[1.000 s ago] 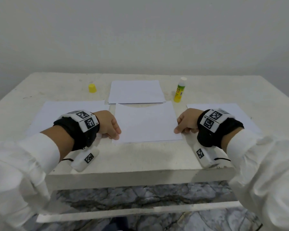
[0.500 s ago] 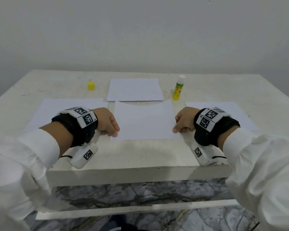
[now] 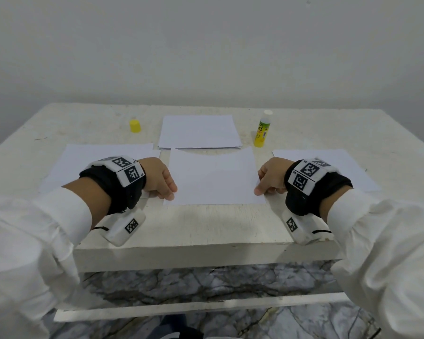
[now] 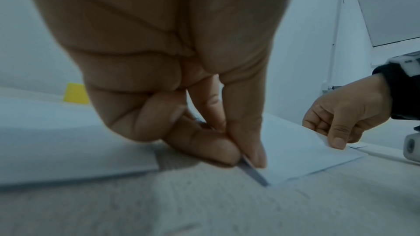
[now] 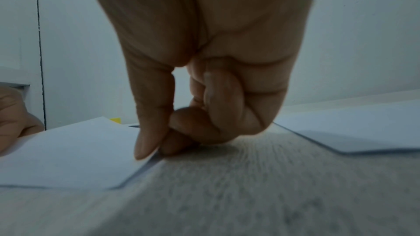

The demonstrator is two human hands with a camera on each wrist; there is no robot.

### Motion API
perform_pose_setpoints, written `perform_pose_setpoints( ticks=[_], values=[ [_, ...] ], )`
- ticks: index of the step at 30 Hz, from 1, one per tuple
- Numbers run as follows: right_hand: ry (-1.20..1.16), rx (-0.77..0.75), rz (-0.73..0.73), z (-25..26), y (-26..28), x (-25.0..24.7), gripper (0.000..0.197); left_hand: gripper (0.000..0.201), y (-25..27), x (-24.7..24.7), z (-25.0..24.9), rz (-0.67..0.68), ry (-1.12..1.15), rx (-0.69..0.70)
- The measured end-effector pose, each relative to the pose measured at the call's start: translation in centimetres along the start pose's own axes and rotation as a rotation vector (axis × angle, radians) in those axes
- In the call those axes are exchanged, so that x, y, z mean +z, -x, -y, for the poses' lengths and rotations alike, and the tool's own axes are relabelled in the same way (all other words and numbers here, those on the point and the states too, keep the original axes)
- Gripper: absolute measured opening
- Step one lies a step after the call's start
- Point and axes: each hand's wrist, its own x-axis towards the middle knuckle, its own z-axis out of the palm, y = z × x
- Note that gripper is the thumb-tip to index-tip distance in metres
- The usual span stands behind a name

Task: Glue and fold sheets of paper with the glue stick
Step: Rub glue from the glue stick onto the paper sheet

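White paper: the middle sheet (image 3: pixel 214 178) sits lower centre of the frame as it did a moment ago, my hands barely shifted. My left hand (image 3: pixel 158 176) pinches its near left corner, thumb against forefinger, that grip clamped on the edge. My right hand (image 3: pixel 271 177) pinches the near right corner likewise. The glue stick (image 3: pixel 262 129) stands upright on the surface (image 3: pixel 206 226), upper right of the sheet.

Glue stick (image 3: pixel 262 129) label too small to read; L wrist view: yellow cap (image 4: pixel 76 93) partly hidden.

No legible text on anything.
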Motion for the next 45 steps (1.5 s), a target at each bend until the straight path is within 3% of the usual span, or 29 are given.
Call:
perform_pose_setpoints(
  ticks=[6, 11, 14, 17, 21, 24, 28, 30, 32, 40, 45],
  values=[
    [0.012, 0.021, -0.019, 0.2, 0.0, 0.0, 0.031, 0.021, -0.2, 0.0, 0.1, -0.005, -0.051, 0.02],
    [0.107, 0.058, -0.035, 0.9, 0.2, 0.3, 0.018, 0.074, -0.6, -0.1, -0.5, 0.025, -0.293, 0.028],
    [0.263, 0.07, -0.073, 1.8, 0.3, 0.6, 0.065, 0.089, -0.6, -0.3, -1.0, 0.034, -0.553, -0.001],
    [0.434, 0.019, -0.056, 3.8, -0.3, 1.2, 0.062, 0.101, -1.4, -0.6, -1.0, 0.048, -0.792, -0.027],
    [0.451, -0.106, 0.112, 8.1, -1.6, 2.9, 0.058, 0.106, -2.4, -0.8, -1.3, 0.071, -0.952, 0.023],
    [0.499, -0.189, 0.093, 11.8, -2.9, 4.0, 0.072, 0.116, -3.2, -0.8, -1.5, 0.065, -0.939, 0.057],
    [0.599, -0.208, 0.093, 15.0, -4.9, 5.0, 0.106, 0.129, -4.2, -0.8, -1.2, 0.061, -0.924, 0.051],
    [0.622, -0.225, 0.093, 14.3, -5.9, 5.1, 0.129, 0.13, -4.3, -0.8, -1.3, 0.059, -0.928, 0.056],
    [0.612, -0.224, 0.103, 12.6, -5.7, 4.5, 0.14, 0.128, -4.3, -0.7, -1.5, 0.052, -0.943, 0.069],
    [0.605, -0.091, 0.157, 3.1, -2.5, -0.7, 0.122, 0.122, -4.0, -0.8, -1.9, 0.056, -0.96, 0.072],
    [0.626, -0.063, 0.145, 2.3, -3.1, -0.5, 0.124, 0.124, -3.9, -1.0, -3.0, 0.099, -0.895, 0.006]
  ],
)
